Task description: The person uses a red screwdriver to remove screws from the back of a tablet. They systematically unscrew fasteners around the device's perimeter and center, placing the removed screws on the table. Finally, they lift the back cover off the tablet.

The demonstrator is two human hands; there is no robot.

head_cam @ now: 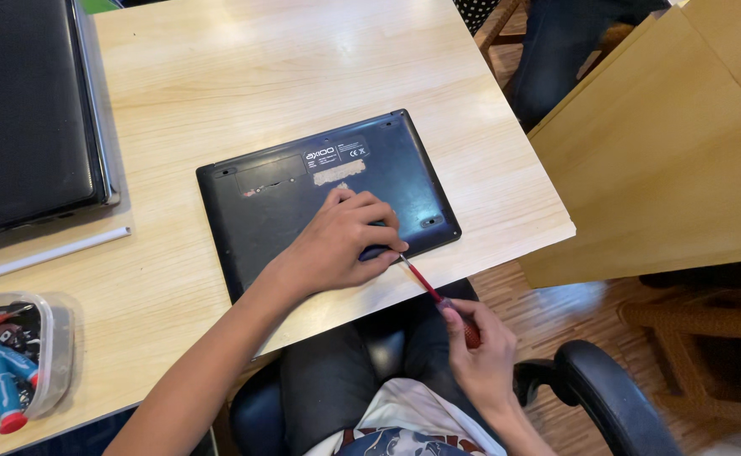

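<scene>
My left hand (341, 241) lies flat, fingers spread, on the upturned laptop (324, 198) on the counter (218, 67); my right hand's (480, 350) grip is closed round a red screwdriver (438, 297), its tip at the laptop's edge just beside my left fingers

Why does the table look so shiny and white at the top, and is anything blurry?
In the head view, overhead light bounces off the pale wooden table, washing out its far part; a softer sheen lies on the upturned black laptop base. The left hand and the right hand holding the red-handled screwdriver look slightly soft. Straight edges bend a little towards the corners.
</scene>
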